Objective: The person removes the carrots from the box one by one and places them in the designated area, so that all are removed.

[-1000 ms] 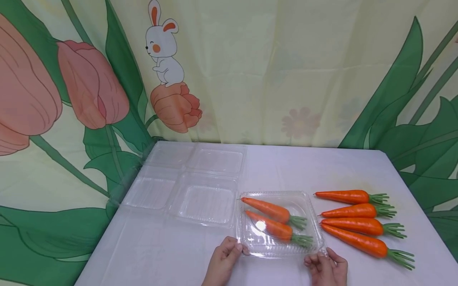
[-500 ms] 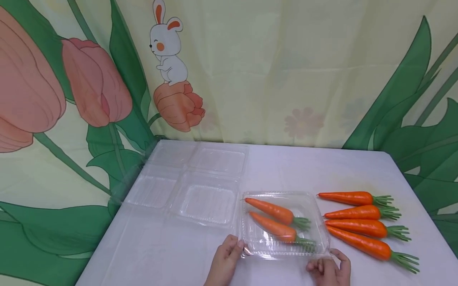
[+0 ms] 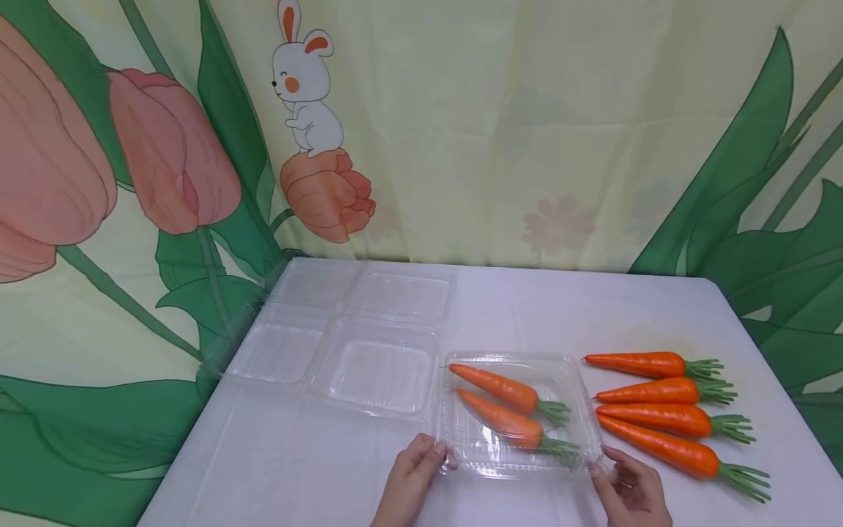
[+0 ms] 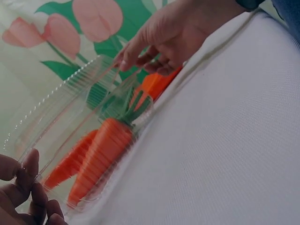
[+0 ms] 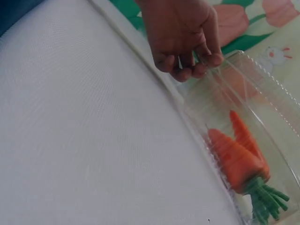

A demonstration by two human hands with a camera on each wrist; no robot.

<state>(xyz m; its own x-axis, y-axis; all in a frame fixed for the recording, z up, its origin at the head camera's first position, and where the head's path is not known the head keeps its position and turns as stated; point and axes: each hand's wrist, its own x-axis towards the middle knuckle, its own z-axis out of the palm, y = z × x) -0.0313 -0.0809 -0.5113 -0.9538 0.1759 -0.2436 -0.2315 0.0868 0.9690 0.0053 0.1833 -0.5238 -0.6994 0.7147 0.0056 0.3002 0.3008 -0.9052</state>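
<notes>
A clear plastic clamshell box (image 3: 487, 460) lies on the table with its lid over two carrots (image 3: 495, 386), whose green tops point right. My left hand (image 3: 410, 479) pinches the box's front left corner between thumb and fingers. At the front right corner, my right hand (image 3: 628, 489) pinches the rim, thumb on the near side. The left wrist view has the right hand (image 4: 171, 40) across the box, gripping the rim edges by the carrot tops. In the right wrist view the left hand (image 5: 183, 37) grips the opposite corner, near the carrot tips.
Several loose carrots (image 3: 658, 419) lie to the right of the box, tops pointing right. Clear plastic containers (image 3: 385, 377) stand open at the back left of the white table (image 3: 283, 461). A curtain (image 3: 454, 146) printed with tulips and a rabbit hangs behind.
My right hand has shifted right and turned at the front right corner, its thumb now on the rim. My left hand keeps its hold. The box has hardly moved.
</notes>
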